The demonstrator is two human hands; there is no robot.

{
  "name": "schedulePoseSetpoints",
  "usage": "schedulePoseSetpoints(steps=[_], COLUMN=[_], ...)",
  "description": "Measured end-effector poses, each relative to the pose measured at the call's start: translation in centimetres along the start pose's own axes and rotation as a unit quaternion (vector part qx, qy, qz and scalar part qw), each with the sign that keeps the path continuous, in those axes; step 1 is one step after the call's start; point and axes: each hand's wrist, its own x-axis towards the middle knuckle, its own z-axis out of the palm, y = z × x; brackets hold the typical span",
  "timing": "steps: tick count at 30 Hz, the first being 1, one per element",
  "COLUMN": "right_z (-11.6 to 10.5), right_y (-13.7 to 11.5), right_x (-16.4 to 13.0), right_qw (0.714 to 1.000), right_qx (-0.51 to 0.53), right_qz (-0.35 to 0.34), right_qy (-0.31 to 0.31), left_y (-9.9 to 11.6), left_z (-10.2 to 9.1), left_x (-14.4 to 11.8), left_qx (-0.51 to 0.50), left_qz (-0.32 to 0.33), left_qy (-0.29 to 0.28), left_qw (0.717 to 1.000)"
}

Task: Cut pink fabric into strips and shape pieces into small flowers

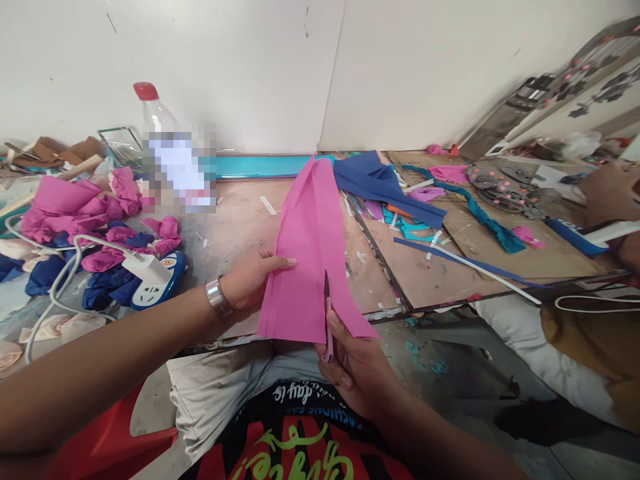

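The left hand (250, 280) holds one folded piece of pink fabric (313, 253) by its left edge, the fingers (283, 263) pinching it with the thumb on top, so that it stands up over the near edge of the table (235, 227). The right hand (355, 363) has its fingers closed around one pair of pink-handled scissors (327, 313), whose blades touch the lower edge of the fabric. On the table there are one bottle (153, 110) with a red cap, one white charger (145, 267) in one power strip (163, 283), and one blue fabric piece (385, 187).
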Motion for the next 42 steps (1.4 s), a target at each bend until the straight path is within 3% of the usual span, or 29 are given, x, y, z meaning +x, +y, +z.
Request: schedulePoseSetpoints(steps=[28,33,39,42], right_z=[0.23,0.34,0.08,0.03], right_y=[0.25,0.17,0.40,0.16], right_x=[0.24,0.01,-0.21,-0.10], right_qw=[0.999,1.000,0.999,0.998], right_qx=[-0.007,0.000,0.006,0.007], right_qz=[-0.023,-0.021,-0.022,-0.020], right_qy=[0.038,0.013,-0.028,-0.051], left_y=[0.13,0.14,0.42,0.38], left_z=[0.32,0.48,0.26,0.21], left_x=[-0.27,-0.35,-0.13,-0.17], left_qx=[-0.005,-0.053,-0.003,0.008], left_qz=[-0.015,-0.019,-0.016,-0.018], left_qy=[-0.004,-0.031,0.024,0.020], left_qw=[1.000,0.998,1.000,1.000])
